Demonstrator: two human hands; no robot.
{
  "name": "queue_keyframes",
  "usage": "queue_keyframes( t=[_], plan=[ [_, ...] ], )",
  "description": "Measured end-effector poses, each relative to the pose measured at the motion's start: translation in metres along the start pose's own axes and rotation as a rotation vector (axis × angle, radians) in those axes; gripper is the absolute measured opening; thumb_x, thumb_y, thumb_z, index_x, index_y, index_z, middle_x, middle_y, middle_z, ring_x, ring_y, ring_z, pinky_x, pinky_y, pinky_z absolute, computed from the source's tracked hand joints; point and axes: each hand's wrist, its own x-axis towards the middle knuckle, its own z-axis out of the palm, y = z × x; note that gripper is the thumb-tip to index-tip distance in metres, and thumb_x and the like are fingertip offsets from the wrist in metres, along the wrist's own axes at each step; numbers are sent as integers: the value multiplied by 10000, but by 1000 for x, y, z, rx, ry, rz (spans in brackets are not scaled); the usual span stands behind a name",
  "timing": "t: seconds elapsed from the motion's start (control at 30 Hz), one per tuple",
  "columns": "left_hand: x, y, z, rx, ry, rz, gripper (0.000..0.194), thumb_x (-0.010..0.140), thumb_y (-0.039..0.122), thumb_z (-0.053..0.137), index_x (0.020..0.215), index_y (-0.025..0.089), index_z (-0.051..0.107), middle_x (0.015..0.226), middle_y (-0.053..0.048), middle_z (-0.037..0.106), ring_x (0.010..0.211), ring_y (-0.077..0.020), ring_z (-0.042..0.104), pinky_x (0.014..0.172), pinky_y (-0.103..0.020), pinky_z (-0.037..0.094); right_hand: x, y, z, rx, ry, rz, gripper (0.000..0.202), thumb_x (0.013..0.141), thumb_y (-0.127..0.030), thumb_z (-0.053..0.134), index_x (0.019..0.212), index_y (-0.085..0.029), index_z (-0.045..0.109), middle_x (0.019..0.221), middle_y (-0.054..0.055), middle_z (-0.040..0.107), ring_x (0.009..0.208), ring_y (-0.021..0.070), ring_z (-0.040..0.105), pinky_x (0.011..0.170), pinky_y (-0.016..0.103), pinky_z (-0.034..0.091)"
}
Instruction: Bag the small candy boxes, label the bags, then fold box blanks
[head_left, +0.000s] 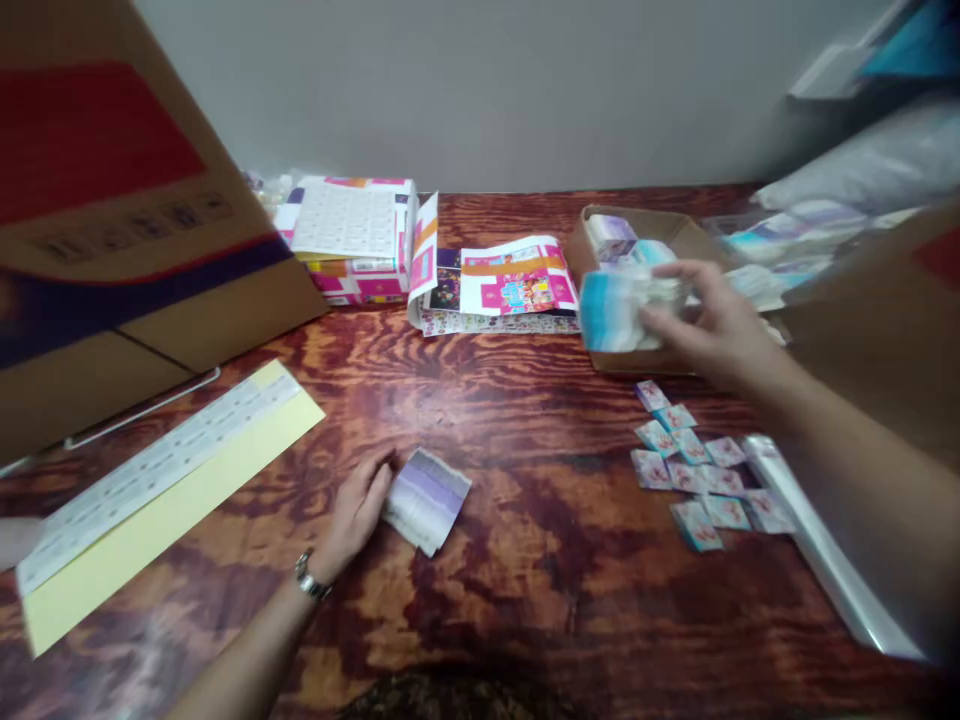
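Observation:
My right hand [701,310] grips a blue and white stack of folded paper [611,310] between thumb and fingers, over the front of a small cardboard box [675,235]. In that box are more purple and blue stacks [613,238]. My left hand [358,505] rests on the table, its fingers lying at the left edge of a purple and white stack of folded paper [431,500]. Several small printed packets [688,478] lie loosely grouped at the right, below my right hand. Motion smears the right hand a little.
A large cardboard box [142,220] stands at the left. In front of it lies a yellow sheet with a printed strip [187,480]. Pink printed packages [375,285] and wrappers [517,280] sit by the wall. A clear plastic roll [825,550] lies right, near bagged packets [802,235].

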Motion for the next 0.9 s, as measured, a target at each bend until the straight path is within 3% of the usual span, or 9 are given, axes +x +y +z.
queue_keyframes(
  t=[0.1,0.17,0.23,0.3,0.43,0.6,0.7,0.77,0.9],
  plan=[
    [-6,14,0,269,-179,249,622,825,533,445,1350,210,365,1378,-105,416,1266,-276,367,1064,-460,262,-64,-42,24,-13,-210,-91,459,857,-344,530,1270,-187,404,1088,107,590,873,205,603,725,323,489],
    [-9,24,5,421,-198,338,809,738,618,524,1394,214,277,1437,-128,319,1311,-327,280,1074,-514,189,-100,-60,48,-89,-247,-212,391,865,-301,512,1238,-209,440,1240,115,512,1076,256,533,857,373,470],
    [-12,31,10,510,-151,343,896,699,666,532,1411,215,229,1452,-147,281,1321,-357,246,1062,-546,170,-130,-70,73,-215,-299,-334,343,879,-193,455,1221,-227,473,1388,116,375,1187,266,453,930,390,438],
    [-15,33,16,549,-109,306,904,699,684,513,1412,213,221,1451,-161,273,1319,-369,244,1046,-552,190,-156,-75,95,-399,-378,-417,422,873,-107,397,1244,-296,470,1468,78,268,1271,317,345,864,427,481],
    [-24,35,26,575,-74,237,950,663,713,520,1412,210,223,1440,-198,265,1279,-429,277,992,-606,218,-194,-79,121,-457,-416,-472,473,856,-100,437,1205,-413,502,1431,1,361,1291,332,316,814,449,506],
    [-35,48,34,587,-44,210,953,639,598,623,1409,207,221,1428,-221,258,1236,-445,316,947,-596,283,-216,-86,127,-448,-373,-493,570,849,-92,479,1305,-424,398,1433,55,356,1285,316,350,929,595,368],
    [-31,50,30,505,-18,149,870,663,448,638,1397,185,253,1383,-218,329,1195,-404,382,928,-518,348,-230,-97,131,-300,-266,-395,508,860,-105,464,1311,-336,430,1379,91,430,1232,260,432,969,505,389],
    [-27,46,22,362,0,109,862,654,430,647,1384,155,282,1337,-210,396,1192,-382,399,956,-493,338,-242,-110,140,-97,-204,-289,452,880,-164,453,1316,-282,435,1315,102,493,1181,228,485,965,426,429],
    [-32,31,5,-258,-50,-57,817,664,402,650,1368,159,312,1319,-164,450,1170,-318,464,964,-429,372,-259,-145,164,407,-193,-52,520,878,-292,477,1372,-232,327,1305,122,489,1161,231,510,938,427,461]
  ],
)
